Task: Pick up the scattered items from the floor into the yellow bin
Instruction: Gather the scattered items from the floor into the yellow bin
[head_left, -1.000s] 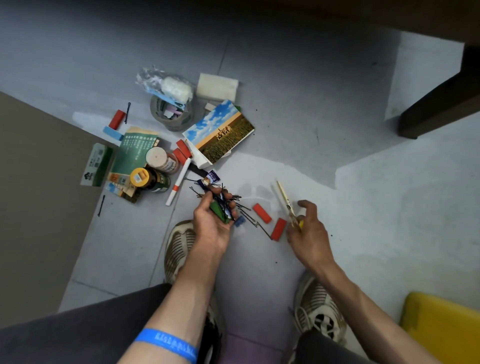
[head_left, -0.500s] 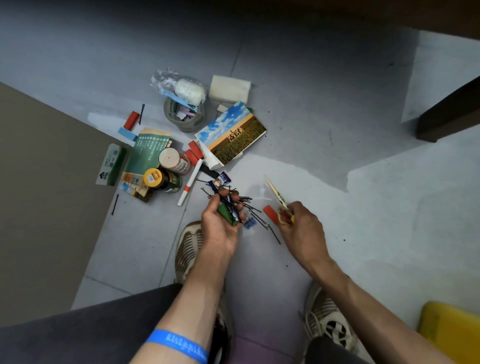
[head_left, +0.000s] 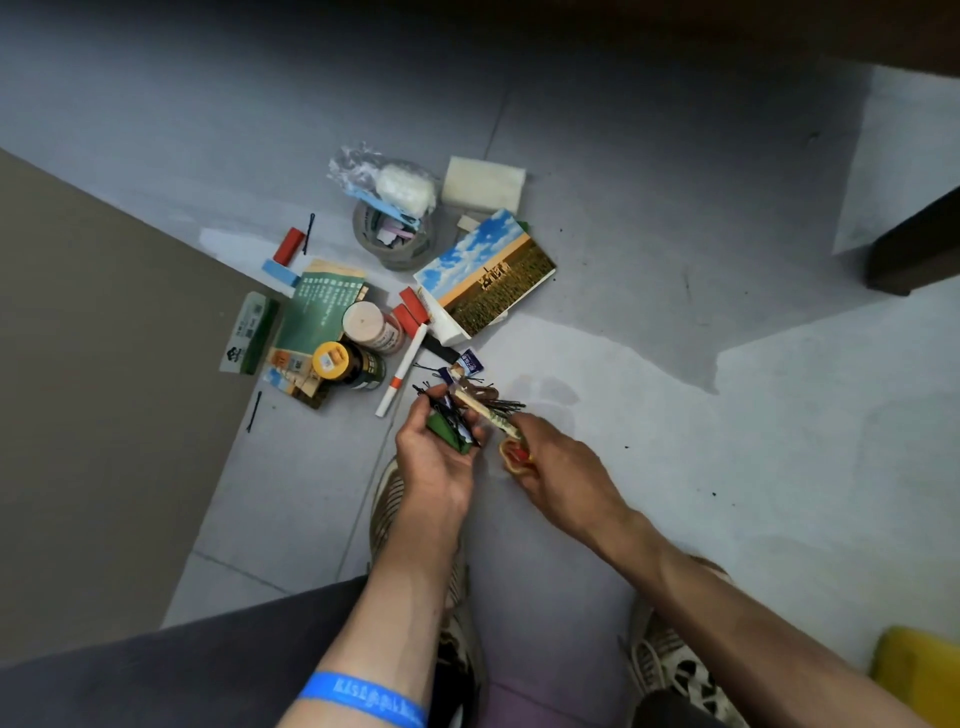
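Bare forearms; a blue wristband (head_left: 363, 699) with pale, unreadable lettering circles the left wrist. Dark grey trousers (head_left: 156, 675); beige, seemingly mesh, sneakers (head_left: 670, 670).

Floor (head_left: 675, 208): grey tile. Bin (head_left: 919, 675): yellow. Wristband (head_left: 363, 699): blue, pale lettering. Box (head_left: 488, 278): printed blue sky, white clouds, golden-green field. Blocks (head_left: 289, 245): red; adjacent block (head_left: 279, 272): light blue. Jar lid (head_left: 330, 359): yellow. Marker (head_left: 401, 370): white, orange band. Hairpins (head_left: 452, 410): black. Booklet (head_left: 317, 306): green.
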